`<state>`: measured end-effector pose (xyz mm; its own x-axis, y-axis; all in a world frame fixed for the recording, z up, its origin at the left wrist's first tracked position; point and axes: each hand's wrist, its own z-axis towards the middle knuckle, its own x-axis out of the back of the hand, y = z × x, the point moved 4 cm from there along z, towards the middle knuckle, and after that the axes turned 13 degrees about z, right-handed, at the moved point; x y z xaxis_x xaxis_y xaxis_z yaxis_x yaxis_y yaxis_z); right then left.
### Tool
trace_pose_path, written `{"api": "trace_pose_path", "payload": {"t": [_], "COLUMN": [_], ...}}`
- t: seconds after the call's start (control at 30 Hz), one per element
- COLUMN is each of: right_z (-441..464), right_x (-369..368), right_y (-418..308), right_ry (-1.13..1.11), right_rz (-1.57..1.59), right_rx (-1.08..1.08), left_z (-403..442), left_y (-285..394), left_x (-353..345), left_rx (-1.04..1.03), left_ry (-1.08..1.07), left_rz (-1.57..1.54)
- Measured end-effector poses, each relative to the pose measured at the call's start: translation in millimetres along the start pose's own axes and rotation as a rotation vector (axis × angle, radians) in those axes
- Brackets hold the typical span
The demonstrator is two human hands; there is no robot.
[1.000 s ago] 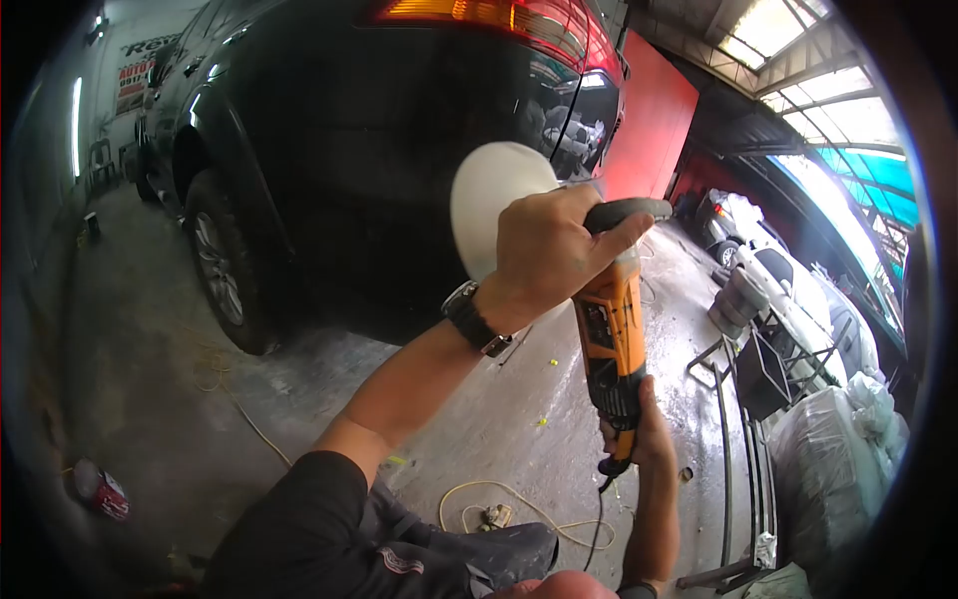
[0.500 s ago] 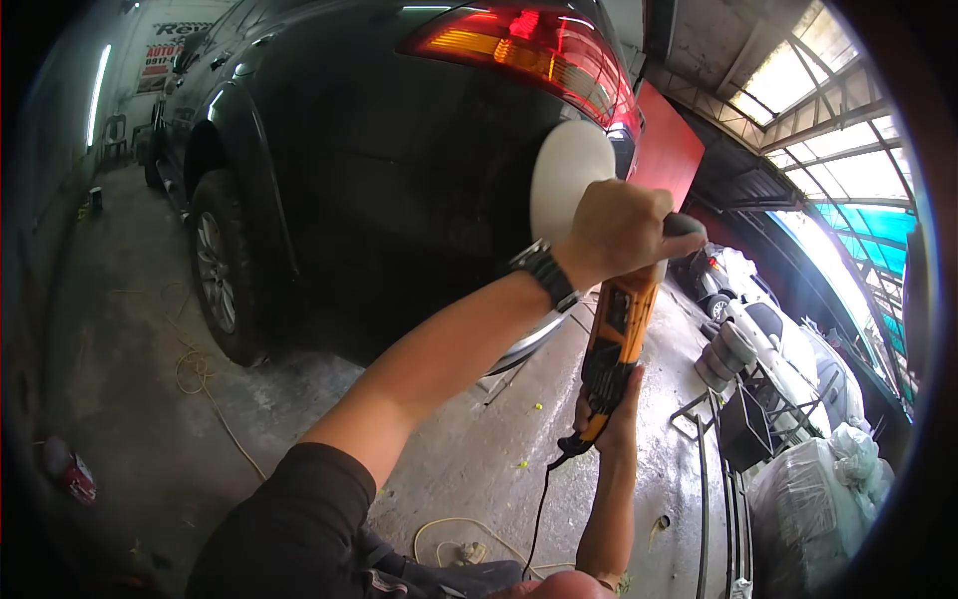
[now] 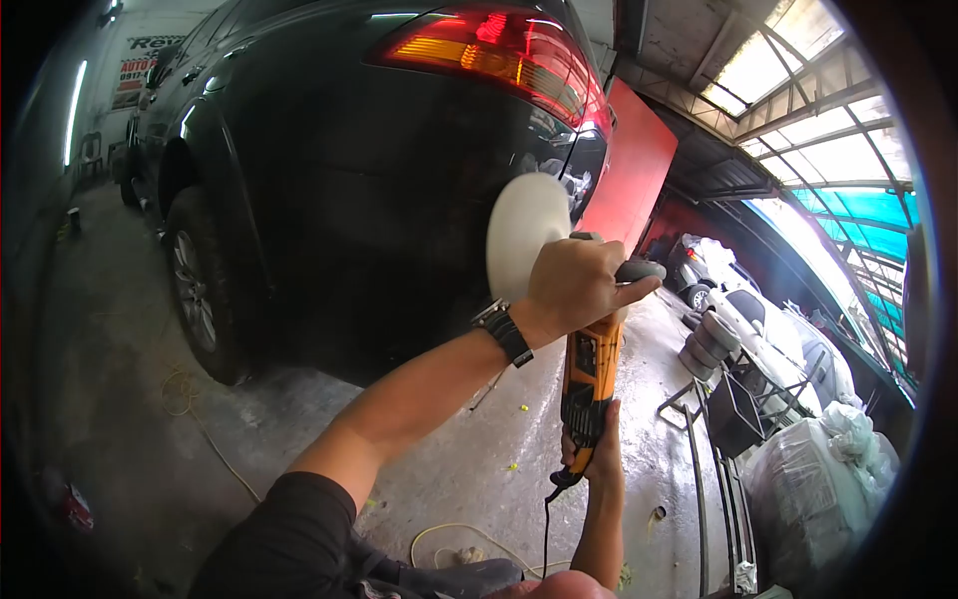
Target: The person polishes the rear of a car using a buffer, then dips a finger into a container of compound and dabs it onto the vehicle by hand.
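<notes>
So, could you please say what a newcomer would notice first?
Probably the orange power tool, held by the left hand and right hand, its white pad at the rear corner of the dark car. Above it, the red-and-amber tail light stands out, with a red panel beyond, to the right.

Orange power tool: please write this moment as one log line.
left hand: gripping grey handle; right hand: holding rear of orange power tool; round white pad: facing black car

Showing orange with black on the polisher [image 3: 595, 364], creamy white on its pad [image 3: 519, 235]. Wearing glossy black over the car [image 3: 349, 190], displaying red and amber (in banded patches) at the tail light [image 3: 499, 62]. Adding red on the panel [image 3: 634, 165], black on the watch [image 3: 507, 334] and sleeve [image 3: 284, 539], grey across the floor [image 3: 454, 449].
</notes>
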<state>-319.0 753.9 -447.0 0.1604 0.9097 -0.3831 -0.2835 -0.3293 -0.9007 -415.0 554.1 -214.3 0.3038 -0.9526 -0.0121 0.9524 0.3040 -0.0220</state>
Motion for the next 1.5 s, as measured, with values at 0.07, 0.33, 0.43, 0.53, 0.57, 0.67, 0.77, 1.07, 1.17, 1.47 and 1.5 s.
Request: {"api": "trace_pose_path", "payload": {"t": [0.07,0.33,0.43,0.53,0.57,0.67,0.77,1.07,1.17,1.47,1.5], "right_z": [12.3,53.6,49.4,36.3,24.4,8.3,-1.6,4.4,9.9,-4.5,-2.8], "right_x": [-3.1,-59.4,-53.4,-49.0,-65.5,-105.7,-153.7,-254.5,-244.2,-155.8,-143.9], "right_y": [-5.8,-53.9,-50.9,-32.1,-33.5,-37.4,-39.5,-49.0,-41.2,-54.3,-53.7], "right_ry": [-0.03,-0.016,0.025,0.046,0.092,0.028,-0.007,-0.118,-0.137,-0.019,-0.022], "right_rz": [-0.001,-0.015,-0.062,-0.206,-0.286,-0.545,-0.588,-0.88,-0.796,-0.46,-0.438], "right_rx": [0.039,0.154,0.164,0.212,0.255,0.277,0.231,0.07,0.22,0.135,0.15], "left_z": [12.2,79.1,67.7,31.2,15.8,-31.2,-62.9,-67.8,-51.2,23.4,31.5], "left_y": [-4.4,-18.8,-24.1,-39.5,-48.4,-72.3,-120.2,-204.9,-193.2,-79.1,-71.9], "left_x": [-2.7,6.0,31.0,70.9,87.2,130.4,158.2,208.7,212.6,152.4,141.5], "left_rx": [-0.039,-0.131,-0.17,-0.196,-0.183,-0.033,0.028,0.384,0.383,0.039,0.004], "left_ry": [0.039,0.099,0.273,0.358,0.338,0.329,0.624,0.73,0.671,0.356,0.308], "left_rz": [0.014,0.043,0.011,-0.054,-0.08,-0.08,0.133,-0.423,-0.391,-0.182,-0.257]}}
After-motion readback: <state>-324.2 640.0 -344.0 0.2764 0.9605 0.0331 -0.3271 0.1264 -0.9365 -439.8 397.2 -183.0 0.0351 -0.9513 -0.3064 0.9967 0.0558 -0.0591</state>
